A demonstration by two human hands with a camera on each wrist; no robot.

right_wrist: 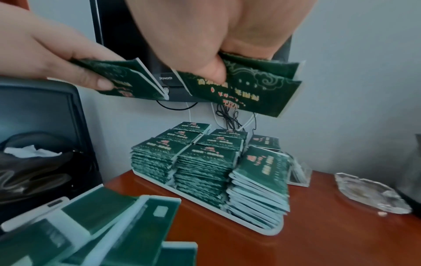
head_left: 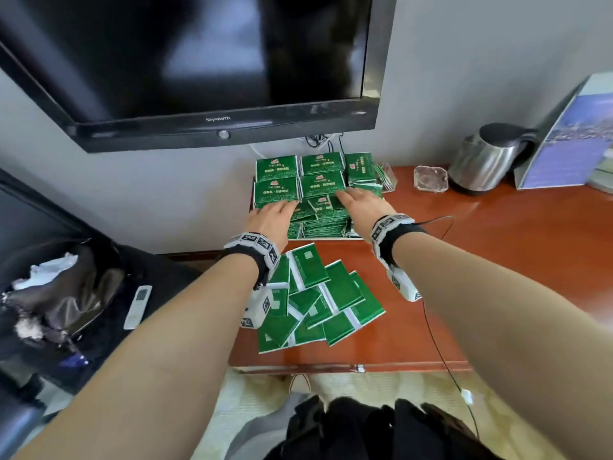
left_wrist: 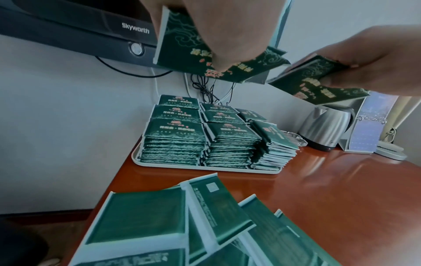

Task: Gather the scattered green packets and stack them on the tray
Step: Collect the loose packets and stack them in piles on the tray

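Pinching green packets (left_wrist: 182, 50), left hand (head_left: 270, 215) and right hand (head_left: 361, 202) hover above tray (left_wrist: 205, 166).

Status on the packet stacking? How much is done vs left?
Mostly done: the tray already carries several tall stacks of green packets. In hand: the left hand and the right hand each hold a few packets above the tray, not yet set down. Left: a loose pile of packets lies scattered on the table in front of the tray.
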